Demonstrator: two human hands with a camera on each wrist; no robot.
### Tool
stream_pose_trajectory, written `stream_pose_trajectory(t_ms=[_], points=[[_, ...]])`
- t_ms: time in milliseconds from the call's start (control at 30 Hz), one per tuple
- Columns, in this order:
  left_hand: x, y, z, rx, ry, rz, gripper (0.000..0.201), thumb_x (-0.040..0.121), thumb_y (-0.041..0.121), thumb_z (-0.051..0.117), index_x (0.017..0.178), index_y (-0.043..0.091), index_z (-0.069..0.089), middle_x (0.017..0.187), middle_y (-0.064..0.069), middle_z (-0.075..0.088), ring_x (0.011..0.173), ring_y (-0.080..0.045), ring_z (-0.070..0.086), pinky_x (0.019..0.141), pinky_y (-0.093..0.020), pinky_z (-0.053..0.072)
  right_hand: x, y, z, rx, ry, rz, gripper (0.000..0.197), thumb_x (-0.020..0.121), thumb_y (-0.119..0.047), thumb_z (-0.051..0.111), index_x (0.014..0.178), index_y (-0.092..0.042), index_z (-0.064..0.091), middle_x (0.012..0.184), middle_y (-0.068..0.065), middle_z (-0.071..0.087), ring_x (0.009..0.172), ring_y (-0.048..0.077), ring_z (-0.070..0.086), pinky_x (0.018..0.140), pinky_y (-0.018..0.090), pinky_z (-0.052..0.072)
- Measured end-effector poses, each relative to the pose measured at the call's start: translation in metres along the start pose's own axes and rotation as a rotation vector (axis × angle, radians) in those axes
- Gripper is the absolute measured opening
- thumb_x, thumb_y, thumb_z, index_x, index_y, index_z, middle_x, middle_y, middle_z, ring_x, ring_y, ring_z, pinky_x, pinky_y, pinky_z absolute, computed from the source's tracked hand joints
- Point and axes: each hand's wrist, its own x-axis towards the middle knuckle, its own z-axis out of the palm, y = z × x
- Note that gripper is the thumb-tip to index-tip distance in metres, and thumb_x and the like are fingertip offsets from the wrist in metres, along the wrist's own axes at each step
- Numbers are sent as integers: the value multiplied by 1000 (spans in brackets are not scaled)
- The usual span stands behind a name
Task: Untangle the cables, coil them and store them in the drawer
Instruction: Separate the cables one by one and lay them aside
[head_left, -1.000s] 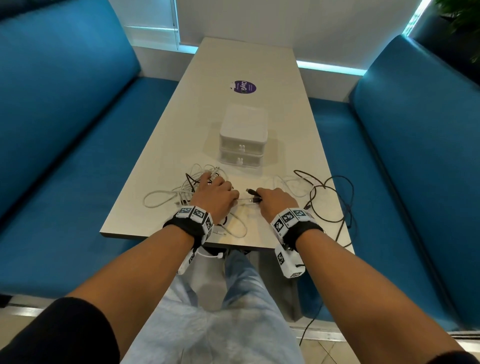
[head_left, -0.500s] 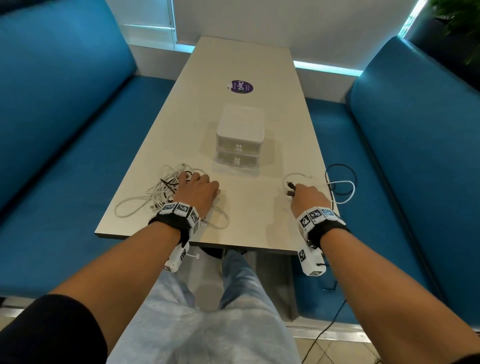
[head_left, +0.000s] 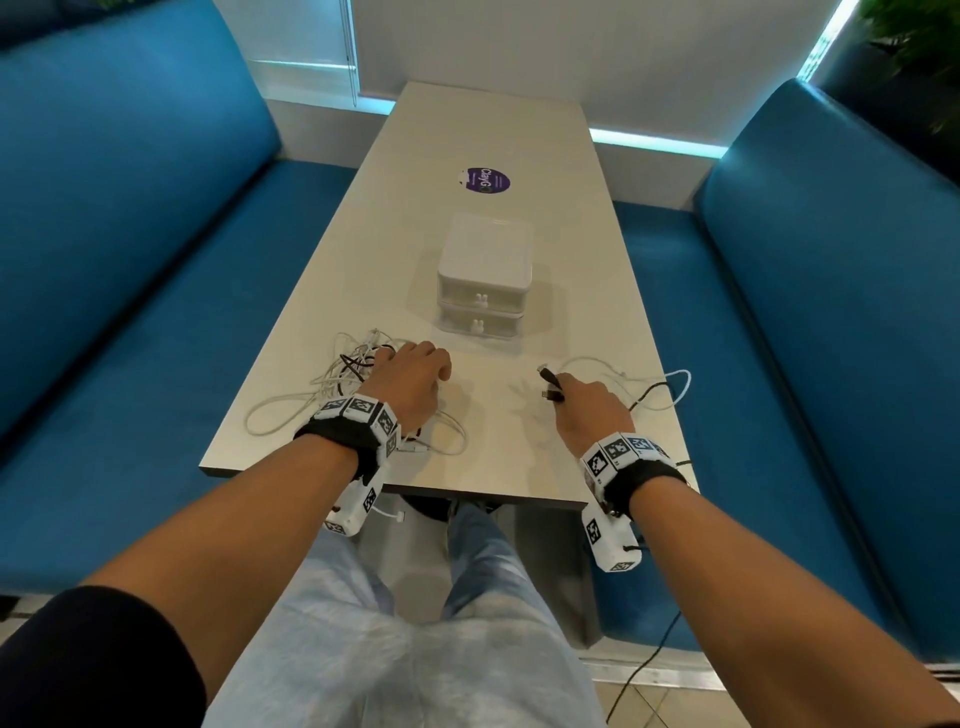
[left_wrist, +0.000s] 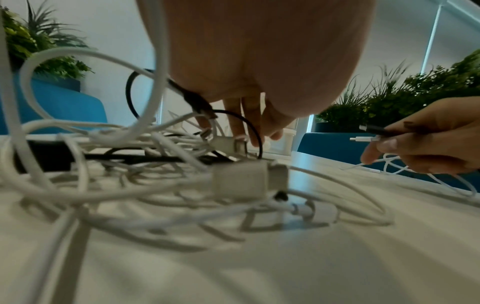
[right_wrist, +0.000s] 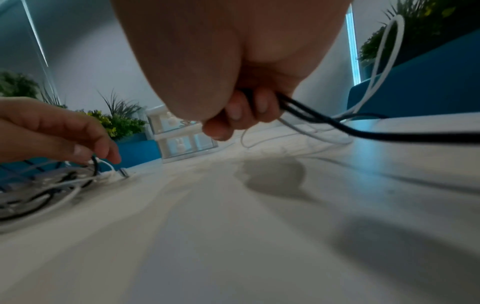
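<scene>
A tangle of white and black cables (head_left: 348, 376) lies at the table's near left. My left hand (head_left: 413, 384) arches over it, fingertips (left_wrist: 244, 127) pressing down on the strands (left_wrist: 155, 164). Apart from it, my right hand (head_left: 589, 410) grips a black cable (right_wrist: 363, 132) and a thin white cable (right_wrist: 389, 51), fingers (right_wrist: 246, 111) curled round both. Their plugs (head_left: 550, 387) stick out toward the left hand, and the black plug (left_wrist: 374, 130) sits above the white plug (left_wrist: 363, 139). Both cables trail off to the right (head_left: 670, 387). The white two-drawer unit (head_left: 485, 280) stands behind, drawers closed.
The pale table (head_left: 498, 452) runs away from me between blue benches (head_left: 130, 291) on both sides. A purple sticker (head_left: 485, 180) lies beyond the drawer unit. A black cable hangs off the table's near right edge toward the floor (head_left: 649, 670). Plants stand at the far right.
The hands were close together at the table's middle and have moved apart. My right hand drew the black and white cable ends rightward out of the pile; my left hand shifted left with the tangle.
</scene>
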Motion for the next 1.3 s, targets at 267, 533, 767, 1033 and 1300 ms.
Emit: stream_pose_trajectory(t_ms=[267,533,767,1033,1300], points=[[-2,9,-32,25,22,64,8,86,22,53,91,28,56,97,9,53,100,-18,48,100,-41,28,-5,-27,4,284,-102,-99,22,101,-29,36,107,-16,53,91,12,66,77,32,63,73,43,54],[-34,7,-45,433,-253,180,36,62,62,60,63,26,56,79,9,50,88,-16,40,98,-41,30,-16,-43,3,232,-187,-86,28,99,-36,43,105,-12,54,93,11,63,76,27,58,61,33,43],[-47,7,-44,577,-258,254,10,80,31,60,74,28,68,98,7,59,109,-23,45,108,-45,23,-24,-52,0,279,-336,-65,29,103,-26,35,116,-10,56,108,14,65,92,30,61,72,33,45],[-45,4,-34,491,-226,222,17,88,30,49,87,29,66,99,7,62,113,-25,46,107,-51,25,-21,-56,-4,434,-228,23,28,103,-24,33,102,-14,59,99,13,66,77,29,68,66,34,52],[-46,5,-22,524,-240,252,10,91,27,55,94,29,65,106,4,59,114,-23,45,110,-50,20,-23,-49,8,307,-251,-44,28,103,-24,32,104,-15,58,105,11,65,89,29,62,81,39,51]])
